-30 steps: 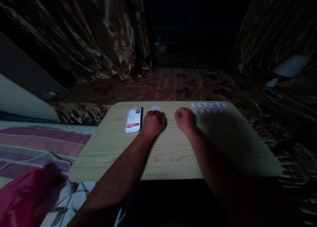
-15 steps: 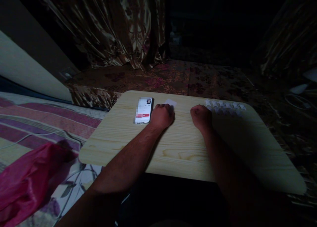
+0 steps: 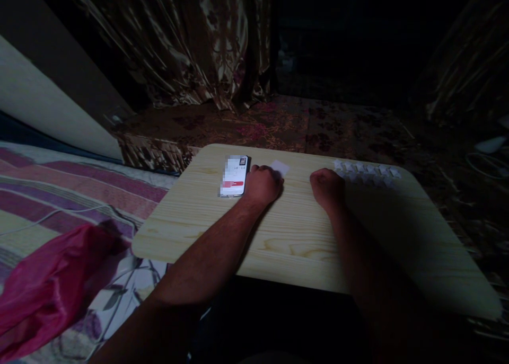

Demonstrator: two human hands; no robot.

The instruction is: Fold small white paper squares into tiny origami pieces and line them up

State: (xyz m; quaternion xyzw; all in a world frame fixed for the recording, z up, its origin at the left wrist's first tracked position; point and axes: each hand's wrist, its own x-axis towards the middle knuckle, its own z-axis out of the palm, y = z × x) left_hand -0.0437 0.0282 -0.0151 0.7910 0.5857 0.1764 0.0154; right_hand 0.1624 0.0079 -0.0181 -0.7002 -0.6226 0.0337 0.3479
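Note:
My left hand (image 3: 263, 186) rests on the wooden table as a closed fist, knuckles forward, with nothing showing in it. Just left of it lies a phone (image 3: 234, 176) with a lit screen, partly blurred out. A small white paper piece (image 3: 280, 167) lies flat right beyond the left knuckles. My right hand (image 3: 327, 187) is also curled into a fist on the table, with no object visible in it. Beside and beyond it sit two rows of several small white folded pieces (image 3: 368, 169); their exact kind is too dim to make out.
The light wood table (image 3: 294, 231) has rounded corners. On the left a striped bed (image 3: 24, 194) carries a pink cloth (image 3: 51, 290) and a white cable (image 3: 59, 211). Patterned curtains (image 3: 222, 35) hang behind, above a low floral-covered ledge (image 3: 254, 125). The right side is very dark.
The whole view has shifted slightly, so table and hands appear a little further right. Both fists keep their places on the table.

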